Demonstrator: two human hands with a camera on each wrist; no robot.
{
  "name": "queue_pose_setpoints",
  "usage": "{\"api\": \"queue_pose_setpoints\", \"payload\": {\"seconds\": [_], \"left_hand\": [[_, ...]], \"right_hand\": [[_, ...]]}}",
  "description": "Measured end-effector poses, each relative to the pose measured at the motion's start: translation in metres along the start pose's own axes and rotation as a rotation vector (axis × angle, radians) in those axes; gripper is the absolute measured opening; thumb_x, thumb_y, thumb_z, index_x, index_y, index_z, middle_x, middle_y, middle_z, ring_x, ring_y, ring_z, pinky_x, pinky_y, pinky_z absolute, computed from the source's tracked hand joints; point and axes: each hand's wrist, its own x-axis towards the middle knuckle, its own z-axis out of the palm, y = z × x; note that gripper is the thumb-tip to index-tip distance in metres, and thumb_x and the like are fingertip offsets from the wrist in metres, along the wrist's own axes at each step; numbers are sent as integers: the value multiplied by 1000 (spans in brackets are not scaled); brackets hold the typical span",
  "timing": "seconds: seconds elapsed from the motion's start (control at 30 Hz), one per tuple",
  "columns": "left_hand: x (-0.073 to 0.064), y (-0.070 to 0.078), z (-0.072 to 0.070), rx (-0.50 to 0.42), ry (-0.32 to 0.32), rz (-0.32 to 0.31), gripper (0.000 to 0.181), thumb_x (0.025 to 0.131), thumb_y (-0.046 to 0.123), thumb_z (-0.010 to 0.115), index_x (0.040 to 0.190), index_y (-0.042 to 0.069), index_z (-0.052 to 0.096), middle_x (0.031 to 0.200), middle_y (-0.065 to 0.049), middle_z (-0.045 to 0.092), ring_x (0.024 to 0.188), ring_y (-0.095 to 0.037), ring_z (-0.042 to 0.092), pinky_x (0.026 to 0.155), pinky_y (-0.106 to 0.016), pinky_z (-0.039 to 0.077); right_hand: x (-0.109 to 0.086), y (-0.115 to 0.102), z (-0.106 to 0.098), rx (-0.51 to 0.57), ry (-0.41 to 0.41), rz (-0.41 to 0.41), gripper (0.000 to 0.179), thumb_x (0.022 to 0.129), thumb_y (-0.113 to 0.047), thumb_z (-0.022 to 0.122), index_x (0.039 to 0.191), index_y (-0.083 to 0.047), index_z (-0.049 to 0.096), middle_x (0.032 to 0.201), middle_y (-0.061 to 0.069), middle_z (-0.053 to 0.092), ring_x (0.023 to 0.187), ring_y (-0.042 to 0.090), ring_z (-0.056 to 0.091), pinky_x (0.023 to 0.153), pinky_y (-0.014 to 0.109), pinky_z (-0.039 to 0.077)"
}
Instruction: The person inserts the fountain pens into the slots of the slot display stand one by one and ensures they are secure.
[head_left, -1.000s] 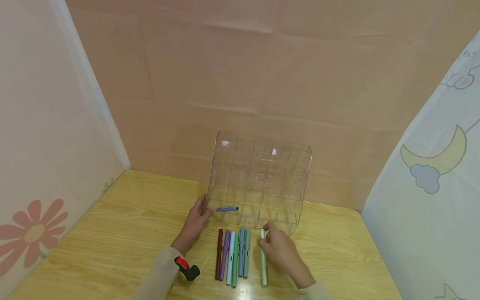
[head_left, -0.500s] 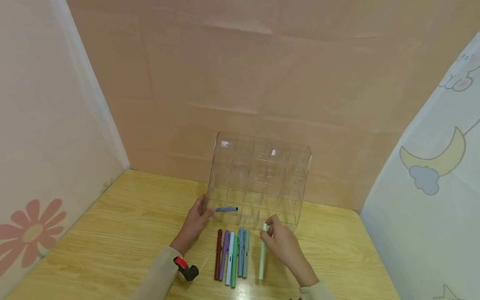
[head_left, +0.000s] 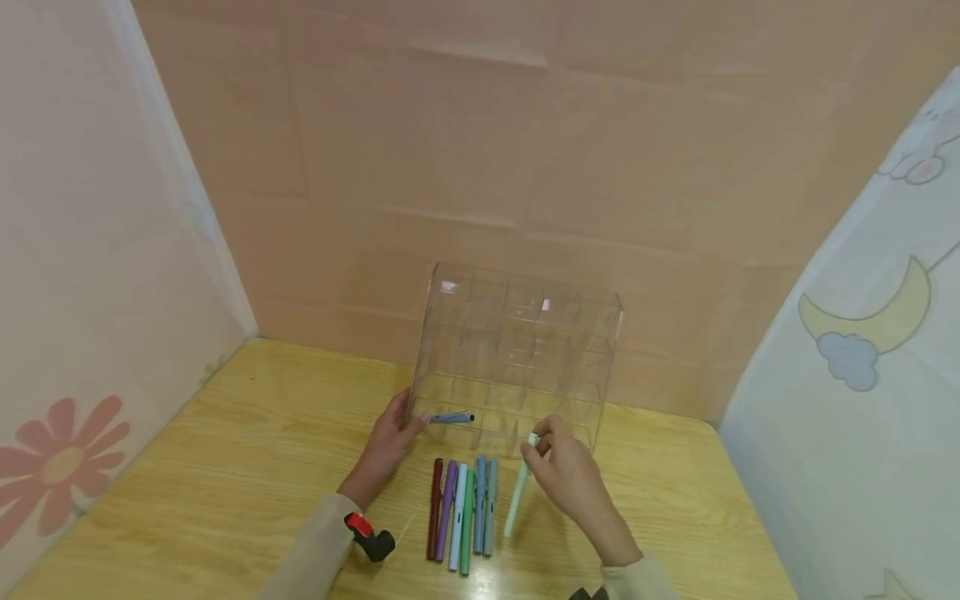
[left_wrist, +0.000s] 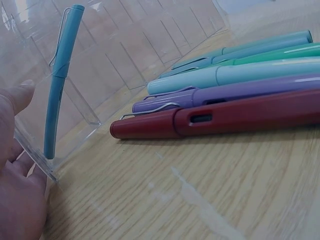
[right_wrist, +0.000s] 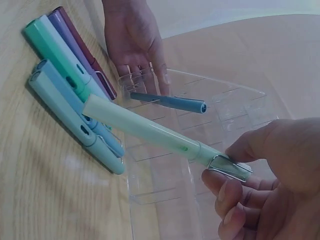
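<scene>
A clear acrylic pen organizer (head_left: 517,358) with rows of compartments stands at the back of the table. My left hand (head_left: 386,446) grips its lower left side wall, thumb inside and fingers outside. One blue pen (left_wrist: 59,80) leans in the organizer's front left compartment, beside that thumb. My right hand (head_left: 568,475) pinches a pale green pen (right_wrist: 145,131) by its clip end, between thumb and fingers. The pen hangs tilted above the table, in front of the organizer, its other end pointing down toward me.
Capped pens lie side by side before the organizer: dark red (head_left: 434,510), purple (head_left: 446,512), light blue (head_left: 457,525), green (head_left: 467,529), blue (head_left: 480,510) and grey-teal (head_left: 491,510). Fabric screens (head_left: 480,167) border the wooden table (head_left: 247,450) at the back and sides.
My right hand has lifted the pale green pen off the table and moved it toward the organizer, tilting it. My left hand has kept its place on the organizer.
</scene>
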Motion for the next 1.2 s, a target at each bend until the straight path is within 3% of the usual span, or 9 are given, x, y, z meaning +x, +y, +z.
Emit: {"api": "queue_pose_setpoints", "payload": {"seconds": [0.27,0.5,0.87,1.03,1.2], "left_hand": [[-2,2,1,-5,1,9,74,108,22,64,167,1,24,176,-26,22,165,-46,17,135,-60,18],[-1,4,5,8,-2,1,71,109,20,61,168,2,24,176,-26,22,165,-45,18,135,-60,19],[3,0,4,-2,-9,-8,71,109,22,62,168,5,25,176,-24,23,166,-43,18,135,-58,20],[4,-2,3,5,-7,-9,71,110,23,61,168,6,24,176,-24,23,166,-44,19,135,-59,20],[4,-3,3,6,-11,-13,73,109,23,62,169,6,24,177,-24,22,166,-43,17,136,-58,18]], "right_hand": [[5,-7,-6,22,54,-10,24,105,-24,67,120,-8,57,87,0,72,48,6,42,43,21,32],[8,-9,-11,75,112,-12,30,107,-23,66,126,-4,54,101,10,76,45,5,40,41,19,31],[6,-13,-17,129,121,-19,25,106,-22,68,117,-6,53,112,17,76,51,5,42,43,18,33],[7,-14,-18,141,132,-38,24,106,-21,69,114,-6,53,103,12,74,49,4,40,43,17,31],[6,-16,-18,152,148,-43,25,106,-23,69,114,-5,53,78,5,66,48,4,39,42,17,30]]}}
